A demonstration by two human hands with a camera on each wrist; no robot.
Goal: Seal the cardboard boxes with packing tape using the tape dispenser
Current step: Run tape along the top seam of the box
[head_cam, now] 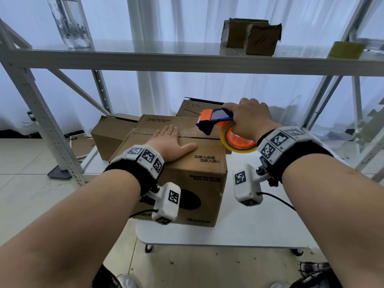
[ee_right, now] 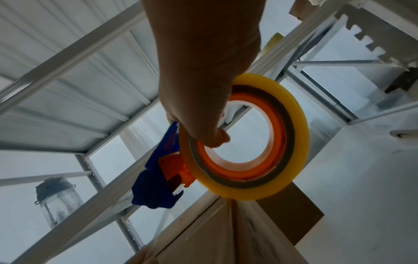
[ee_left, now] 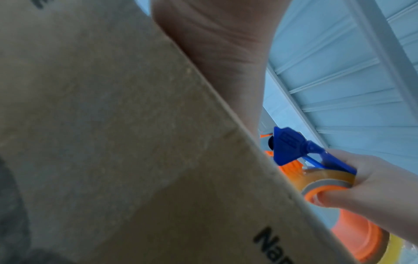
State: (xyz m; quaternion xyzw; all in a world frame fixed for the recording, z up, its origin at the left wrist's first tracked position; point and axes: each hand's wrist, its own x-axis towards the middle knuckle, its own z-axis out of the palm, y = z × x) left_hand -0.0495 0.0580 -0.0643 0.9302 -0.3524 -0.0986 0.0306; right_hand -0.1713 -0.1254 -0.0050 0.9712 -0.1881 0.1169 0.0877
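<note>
A brown printed cardboard box (head_cam: 199, 183) stands on a white table (head_cam: 259, 225), flaps down, with a strip of clear tape along its top seam. My left hand (head_cam: 170, 142) lies flat on the near top flap, fingers straight. My right hand (head_cam: 249, 119) grips a blue and orange tape dispenser (head_cam: 216, 119) carrying a yellowish tape roll (head_cam: 234, 140), held just above the box's right top edge. In the right wrist view my thumb hooks into the roll (ee_right: 294, 142) over the box's corner (ee_right: 226, 232). The left wrist view shows the box side (ee_left: 113, 142) and the dispenser (ee_left: 291, 148).
Two more brown boxes (head_cam: 112, 129) (head_cam: 197, 107) sit behind the main one. A white metal shelf rack (head_cam: 187, 61) spans overhead, carrying small cardboard boxes (head_cam: 253, 36), a glass jar (head_cam: 70, 23) and a yellow item (head_cam: 347, 49). The rack's leg (head_cam: 41, 121) stands at left.
</note>
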